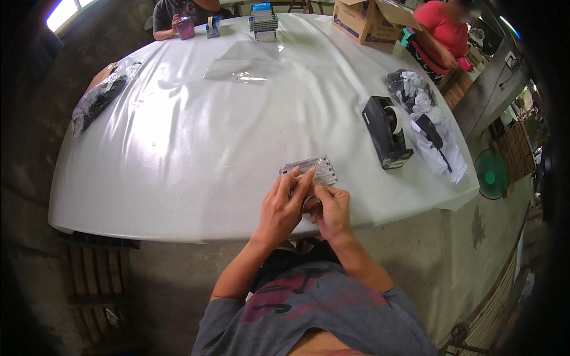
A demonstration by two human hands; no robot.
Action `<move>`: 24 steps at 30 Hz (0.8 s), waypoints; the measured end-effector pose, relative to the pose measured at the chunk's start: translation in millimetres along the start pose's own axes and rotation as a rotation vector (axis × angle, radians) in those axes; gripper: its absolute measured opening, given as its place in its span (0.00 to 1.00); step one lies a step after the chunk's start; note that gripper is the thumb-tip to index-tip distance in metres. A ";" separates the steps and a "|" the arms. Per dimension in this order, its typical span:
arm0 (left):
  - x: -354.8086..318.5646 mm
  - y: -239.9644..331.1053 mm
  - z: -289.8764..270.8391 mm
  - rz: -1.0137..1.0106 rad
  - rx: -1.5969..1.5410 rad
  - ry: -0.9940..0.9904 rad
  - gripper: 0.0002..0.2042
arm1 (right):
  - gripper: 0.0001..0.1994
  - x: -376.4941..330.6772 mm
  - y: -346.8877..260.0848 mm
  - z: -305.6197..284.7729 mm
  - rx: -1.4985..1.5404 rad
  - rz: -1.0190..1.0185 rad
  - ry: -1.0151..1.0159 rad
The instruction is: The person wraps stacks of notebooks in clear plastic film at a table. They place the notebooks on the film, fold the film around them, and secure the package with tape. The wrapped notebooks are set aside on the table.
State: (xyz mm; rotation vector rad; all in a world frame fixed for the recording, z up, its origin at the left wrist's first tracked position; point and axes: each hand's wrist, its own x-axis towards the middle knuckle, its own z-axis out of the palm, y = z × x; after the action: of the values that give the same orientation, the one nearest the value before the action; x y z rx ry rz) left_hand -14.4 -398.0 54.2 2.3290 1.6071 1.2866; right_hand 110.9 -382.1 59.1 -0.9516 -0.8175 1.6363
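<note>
A flat, clear plastic case [325, 172] with a row of dark and pale pieces along its edges is held just above the near part of the white-covered table [196, 202]. My left hand [282, 207] grips it from the left, its fingers lying over the near side. Close against the case's near right corner, my right hand [333, 215] is closed in a pinch. What lies between those fingertips is too small to make out. The hands cover the lower part of the case.
To the right stands a black tape dispenser [380, 133], beside white plastic bags [424, 110] and a black-handled tool [428, 132]. Clear plastic sheets [237, 70], stacked cases [263, 24] and a cardboard box [363, 24] lie farther off. Two people sit across the table.
</note>
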 end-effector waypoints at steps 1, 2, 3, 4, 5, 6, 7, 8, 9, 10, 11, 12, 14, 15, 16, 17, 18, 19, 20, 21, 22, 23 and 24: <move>0.4 1.7 -0.4 -0.003 0.012 -0.009 0.29 | 0.13 -0.1 0.4 -3.2 -0.005 0.002 -0.019; 0.8 3.3 0.0 -0.005 0.058 -0.005 0.29 | 0.13 -0.2 1.2 -5.5 -0.011 0.005 -0.037; 1.5 5.1 0.7 -0.008 0.103 -0.001 0.29 | 0.13 -0.8 2.4 -7.1 -0.018 0.012 -0.039; 1.6 6.7 1.6 -0.011 0.147 0.003 0.29 | 0.13 -2.0 3.8 -9.1 -0.025 0.021 -0.039; 2.3 7.7 1.5 -0.023 0.131 0.003 0.30 | 0.13 -3.0 4.8 -10.8 -0.033 0.029 -0.040; 3.5 8.1 1.3 -0.034 0.114 0.003 0.31 | 0.14 -3.8 3.8 -10.2 -0.043 0.026 -0.036; 3.4 8.1 1.0 -0.048 0.099 0.000 0.32 | 0.14 -5.4 2.3 -7.6 -0.050 0.025 -0.032; 2.8 7.6 1.5 -0.049 0.109 0.004 0.32 | 0.14 -6.5 1.7 -6.5 -0.057 0.024 -0.028; 2.1 6.8 2.2 -0.051 0.118 0.008 0.32 | 0.14 -6.9 2.2 -7.8 -0.083 0.024 -0.030; 2.5 6.0 3.2 -0.050 0.128 0.015 0.32 | 0.14 -6.4 2.3 -9.8 -0.109 0.019 -0.034; 2.9 6.0 3.5 -0.074 0.124 0.020 0.31 | 0.15 -6.9 3.1 -11.6 -0.136 0.015 -0.037; 1.0 5.6 3.1 -0.076 0.128 0.017 0.30 | 0.15 -8.1 6.7 -13.4 -0.128 0.016 -0.045; 3.2 3.7 4.8 -0.061 0.117 0.014 0.29 | 0.15 -8.6 10.5 -17.5 -0.120 0.000 -0.044; 3.1 5.6 1.4 -0.064 0.124 -0.004 0.28 | 0.16 -10.6 10.4 -13.8 -0.143 -0.026 -0.011; 4.2 6.8 -0.1 -0.061 0.142 -0.022 0.28 | 0.16 -9.8 10.8 -14.0 -0.184 -0.033 -0.015; 4.7 7.4 -1.6 -0.056 0.158 -0.039 0.28 | 0.16 -8.0 12.8 -16.1 -0.225 -0.041 -0.018; 4.7 8.3 -3.8 -0.050 0.173 -0.056 0.28 | 0.16 -6.5 15.1 -18.9 -0.267 -0.048 -0.018; 5.2 9.7 -8.0 -0.078 0.125 -0.116 0.29 | 0.15 -5.0 18.2 -21.7 -0.341 -0.090 -0.009; 7.2 12.7 -13.5 -0.080 0.091 -0.156 0.29 | 0.15 -4.1 17.3 -23.7 -0.378 -0.095 -0.002; 9.4 16.3 -19.7 -0.081 0.058 -0.198 0.29 | 0.16 -2.7 20.8 -24.8 -0.396 -0.130 0.028; 9.9 17.5 -23.3 -0.087 0.029 -0.238 0.30 | 0.18 -0.4 27.1 -26.5 -0.414 -0.162 0.052; 9.3 16.5 -23.8 -0.097 0.024 -0.259 0.31 | 0.18 2.2 35.3 -31.7 -0.481 -0.134 0.064; 11.1 18.1 -24.5 -0.091 0.019 -0.261 0.31 | 0.19 5.8 44.8 -39.2 -0.547 -0.105 0.075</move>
State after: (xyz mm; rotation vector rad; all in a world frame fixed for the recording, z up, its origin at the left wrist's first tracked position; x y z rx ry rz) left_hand -14.9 -407.5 85.3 2.2893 1.6239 0.9096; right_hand 125.5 -385.1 1.3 -1.3118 -1.2742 1.2970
